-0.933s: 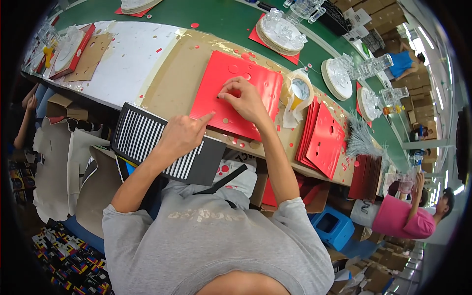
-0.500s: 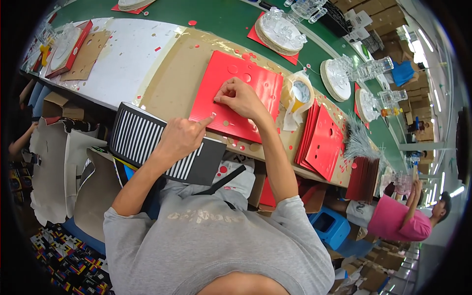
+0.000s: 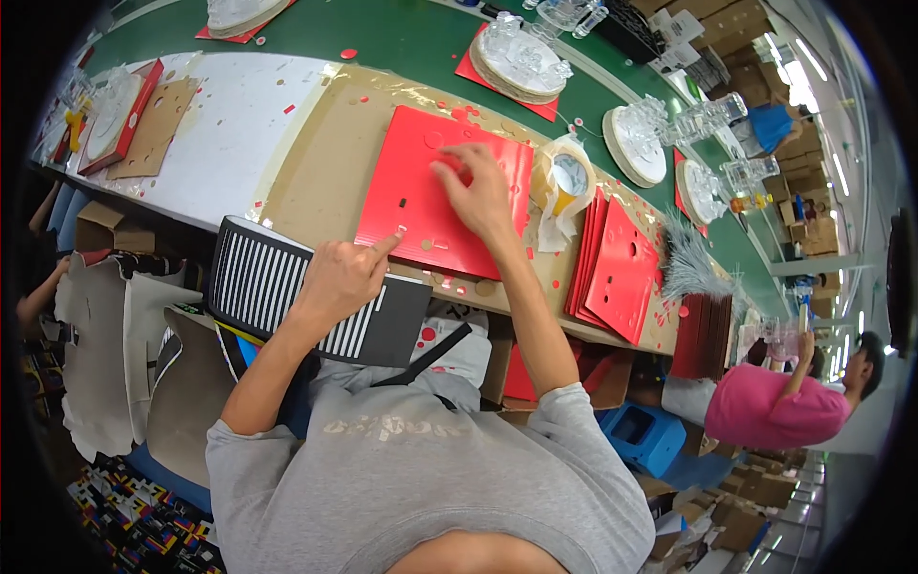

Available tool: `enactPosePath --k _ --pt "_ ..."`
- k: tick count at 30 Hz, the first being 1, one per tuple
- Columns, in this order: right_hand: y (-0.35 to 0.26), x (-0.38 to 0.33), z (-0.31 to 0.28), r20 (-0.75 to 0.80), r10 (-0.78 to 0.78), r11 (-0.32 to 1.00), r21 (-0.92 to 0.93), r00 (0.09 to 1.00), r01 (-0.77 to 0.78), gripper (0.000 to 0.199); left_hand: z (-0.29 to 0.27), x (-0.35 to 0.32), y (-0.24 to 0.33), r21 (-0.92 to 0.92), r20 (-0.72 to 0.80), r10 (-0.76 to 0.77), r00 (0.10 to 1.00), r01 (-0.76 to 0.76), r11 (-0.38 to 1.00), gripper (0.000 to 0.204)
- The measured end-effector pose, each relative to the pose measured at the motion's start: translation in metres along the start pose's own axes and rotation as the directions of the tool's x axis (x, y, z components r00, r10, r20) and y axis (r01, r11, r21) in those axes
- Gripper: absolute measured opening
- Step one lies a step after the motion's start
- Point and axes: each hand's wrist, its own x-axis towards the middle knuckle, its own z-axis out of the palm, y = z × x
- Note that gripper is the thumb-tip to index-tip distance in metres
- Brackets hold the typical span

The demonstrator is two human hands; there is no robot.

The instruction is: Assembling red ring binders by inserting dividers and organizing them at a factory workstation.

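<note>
A glossy red card sheet (image 3: pixel 400 172) with round cut outlines and a small dark hole (image 3: pixel 403 203) lies on the brown cardboard tabletop in front of me. My left hand (image 3: pixel 337 282) touches its near-left part with the index fingertip, the other fingers curled and holding nothing visible. Over the sheet's upper middle hovers my right hand (image 3: pixel 476 196), thumb and fingers apart, nothing visible between them. Small loose discs are scattered along the sheet's near and far edges.
Right of the sheet stands a tape roll (image 3: pixel 566 177), with punched red cards (image 3: pixel 622 273) beyond it. Grey bristles (image 3: pixel 690 256) rise near the right end. Round bases with clear glassware (image 3: pixel 521 62) sit on the green surface (image 3: pixel 402 38). A striped black-and-white panel (image 3: pixel 258 273) overhangs the near edge.
My right hand has lifted off the sheet and opened from a pinch. A small dark hole now shows where it was. My left hand keeps its place on the sheet; the whole view shifted slightly.
</note>
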Motion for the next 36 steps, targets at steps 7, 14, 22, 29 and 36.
enactPosePath --k 7,14,22,29,36 --pt "0.059 0.038 -0.035 0.009 -0.048 0.897 -0.440 0.999 0.047 0.028 -0.002 -0.001 0.003 0.012 -0.002 -0.005 1.000 0.005 1.000 0.034" --pt "0.063 0.050 -0.040 0.091 -0.024 0.945 -0.324 0.996 0.053 0.030 -0.004 -0.001 0.013 0.040 0.011 -0.011 1.000 0.010 0.999 0.030" --pt "0.047 0.060 -0.046 -0.028 0.055 0.983 -0.171 0.998 -0.059 0.030 0.008 -0.003 0.009 0.116 -0.032 -0.014 0.999 0.017 0.993 0.037" --pt "0.008 0.050 -0.070 -0.012 -0.082 0.920 -0.385 0.997 0.071 0.046 0.005 -0.006 0.010 0.100 -0.094 0.061 0.994 -0.052 0.994 0.036" --pt "-0.002 0.029 -0.164 -0.160 0.016 0.960 -0.275 0.987 -0.061 0.037 -0.034 -0.010 0.039 -0.213 -0.306 0.233 0.923 -0.305 0.928 0.042"
